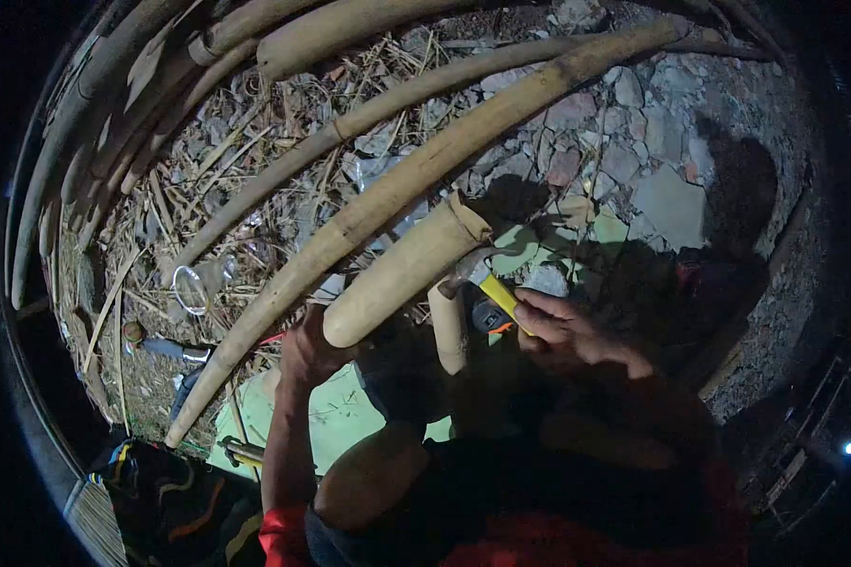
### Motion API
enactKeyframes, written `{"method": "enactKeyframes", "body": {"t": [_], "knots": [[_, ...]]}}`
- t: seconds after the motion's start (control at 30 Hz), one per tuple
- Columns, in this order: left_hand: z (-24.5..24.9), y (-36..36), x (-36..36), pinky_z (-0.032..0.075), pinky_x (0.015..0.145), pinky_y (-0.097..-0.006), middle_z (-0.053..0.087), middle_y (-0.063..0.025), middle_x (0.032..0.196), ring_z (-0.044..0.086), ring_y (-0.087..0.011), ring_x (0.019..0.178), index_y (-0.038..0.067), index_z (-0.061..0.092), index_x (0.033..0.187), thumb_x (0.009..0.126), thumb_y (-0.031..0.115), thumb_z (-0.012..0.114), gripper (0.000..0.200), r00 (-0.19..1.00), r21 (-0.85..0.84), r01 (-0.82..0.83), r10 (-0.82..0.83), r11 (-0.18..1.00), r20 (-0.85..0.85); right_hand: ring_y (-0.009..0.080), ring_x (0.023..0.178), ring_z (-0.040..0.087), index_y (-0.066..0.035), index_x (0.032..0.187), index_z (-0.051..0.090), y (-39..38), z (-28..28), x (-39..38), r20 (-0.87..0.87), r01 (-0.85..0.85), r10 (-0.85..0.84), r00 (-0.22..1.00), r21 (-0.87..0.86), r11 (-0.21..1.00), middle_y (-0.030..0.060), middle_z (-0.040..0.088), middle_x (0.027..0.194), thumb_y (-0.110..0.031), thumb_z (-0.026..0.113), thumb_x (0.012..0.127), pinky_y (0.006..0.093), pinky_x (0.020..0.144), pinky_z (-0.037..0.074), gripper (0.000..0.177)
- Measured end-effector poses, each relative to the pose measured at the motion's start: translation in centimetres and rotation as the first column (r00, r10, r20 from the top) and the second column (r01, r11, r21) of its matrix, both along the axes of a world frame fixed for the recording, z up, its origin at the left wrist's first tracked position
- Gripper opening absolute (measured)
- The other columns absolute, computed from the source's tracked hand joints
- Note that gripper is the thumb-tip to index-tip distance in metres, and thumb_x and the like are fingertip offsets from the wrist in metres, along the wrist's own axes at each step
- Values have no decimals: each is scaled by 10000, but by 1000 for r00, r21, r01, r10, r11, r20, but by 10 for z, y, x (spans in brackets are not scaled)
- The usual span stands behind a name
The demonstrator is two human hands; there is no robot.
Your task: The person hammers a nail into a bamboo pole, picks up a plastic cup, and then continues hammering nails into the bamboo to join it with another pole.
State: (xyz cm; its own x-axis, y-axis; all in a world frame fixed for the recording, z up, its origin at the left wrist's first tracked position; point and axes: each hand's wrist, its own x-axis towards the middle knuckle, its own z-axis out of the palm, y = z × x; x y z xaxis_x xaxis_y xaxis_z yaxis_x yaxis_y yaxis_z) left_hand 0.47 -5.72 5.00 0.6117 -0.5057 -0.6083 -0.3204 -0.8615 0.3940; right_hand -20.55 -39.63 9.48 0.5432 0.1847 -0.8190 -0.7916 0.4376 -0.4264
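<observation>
A short, thick bamboo section (402, 269) lies slanted in front of me, its upper end ragged. My left hand (312, 350) grips its lower left end, with most of the fingers hidden behind it. In my right hand (572, 333) is a claw hammer (503, 295), held by its yellow handle. The hammer's metal head is close beside the upper end of the bamboo section. Below the head, a thinner bamboo piece (449, 335) stands between my legs. A dark tape measure (489, 317) with an orange edge sits just left of my right fingers.
Long bamboo poles (378, 208) cross the ground ahead, with more poles (76, 123) stacked at the left. Broken stones (624, 142) and dry straw cover the ground. A knife (165, 348), a clear plastic cup (191, 288) and a pale green sheet (336, 420) lie near my left arm.
</observation>
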Motion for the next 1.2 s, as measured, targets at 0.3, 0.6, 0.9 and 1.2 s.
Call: {"method": "enactKeyframes", "body": {"t": [0.3,0.6,0.9,1.2], "knots": [[-2,-35,-39,588,729,-502,724,-273,928,735,-462,870,-15,577,1145,735,578,872,780,924,-183,-326,354,927,143,123,631,563,-62,1276,589,49,-6,67,194,245,-181,964,-394,886,29,550,748,-337,473,1125,346,575,464,334],[-3,-29,-15,572,862,-519,720,-243,1120,717,-444,1020,4,511,1332,702,491,944,907,952,-454,-283,306,845,-23,75,628,462,-80,1262,620,10,-41,-18,186,456,-421,888,-230,860,-44,473,735,-294,508,1120,284,564,400,281],[6,-39,-10,521,1001,-508,632,-269,1280,628,-445,1189,-4,525,1398,718,432,948,911,973,-328,-190,221,925,60,435,944,708,-57,1290,604,-86,-93,-80,-78,-79,-132,988,-997,-3,253,697,1017,-286,566,1062,504,800,542,325],[0,-46,-13,497,1030,-488,600,-235,1312,599,-413,1230,0,557,1379,759,371,936,815,931,-495,-209,327,844,164,345,1007,601,-83,968,698,-13,-80,-14,20,245,685,729,-941,-233,118,589,999,-258,767,884,510,892,454,206]]}}
